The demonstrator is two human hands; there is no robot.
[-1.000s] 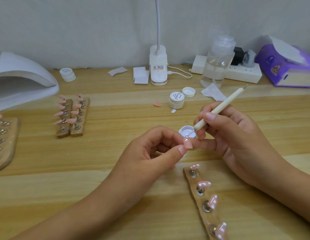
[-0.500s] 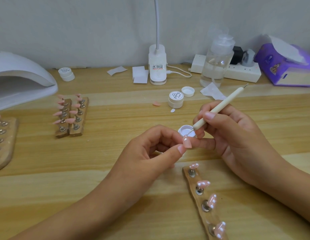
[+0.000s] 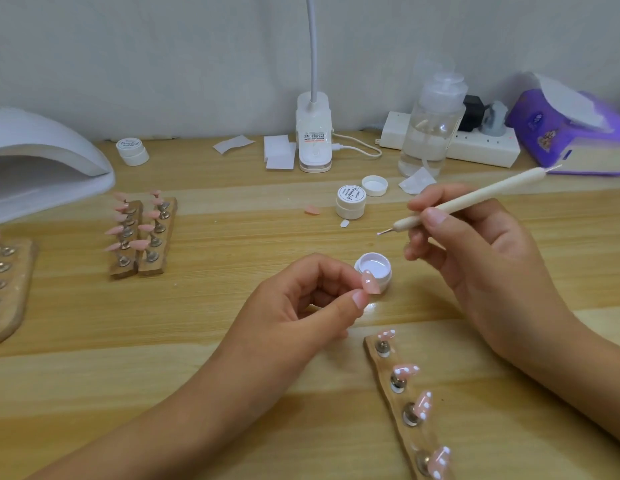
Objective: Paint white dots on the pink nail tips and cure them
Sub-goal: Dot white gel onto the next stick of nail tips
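Wooden table (image 3: 94,323) carries all items. A white curing lamp (image 3: 42,161) sits at the far left edge. The left hand (image 3: 294,306), centre front, pinches one pink nail tip (image 3: 371,283) between thumb and forefinger, with the other fingers curled in. This tip is held off the table, just in front of the open pot of white paint (image 3: 375,266). Whether it bears dots cannot be made out. The right hand (image 3: 475,265) grips a dotting pen (image 3: 464,201) between thumb and fingers. The pen is slanted, its metal point in the air above and left of the pot, apart from both the pot and the held tip. A wooden strip (image 3: 414,443), lower right, bears four dotted tips (image 3: 405,369) on metal stands. Two wooden blocks (image 3: 151,266), side by side left of centre, hold plain pink tips. A closed jar (image 3: 351,201) and a loose lid (image 3: 374,186) stand beyond the pot. One stray tip (image 3: 311,211) lies just left of the jar.
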